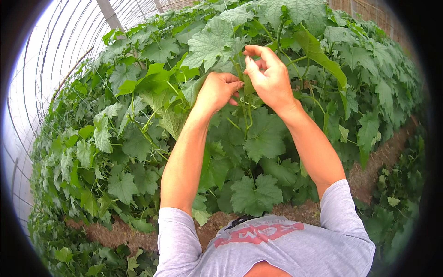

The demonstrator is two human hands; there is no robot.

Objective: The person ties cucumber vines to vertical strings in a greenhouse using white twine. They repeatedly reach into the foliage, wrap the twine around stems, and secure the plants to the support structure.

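Both my hands are raised among the leaves of a climbing vine with broad, lobed leaves. My left hand (221, 89) is bent at the fingers, thumb and forefinger together beside the upright vine stem (238, 69); whether they pinch something cannot be told. My right hand (268, 74) is just right of the stem, fingers curled, thumb and forefinger tips apart near a thin string (232, 26) that runs up from the plant. A large pale green leaf (211, 45) spreads above my left hand. Below my hands, a broad dark green leaf (265, 135) hangs.
Dense vines surround my arms on both sides. A strip of bare soil (121, 235) runs between this row and lower plants (100, 258) behind me. Curved greenhouse ribs with translucent film (45, 45) stand at the left, with a post (110, 15) at upper left.
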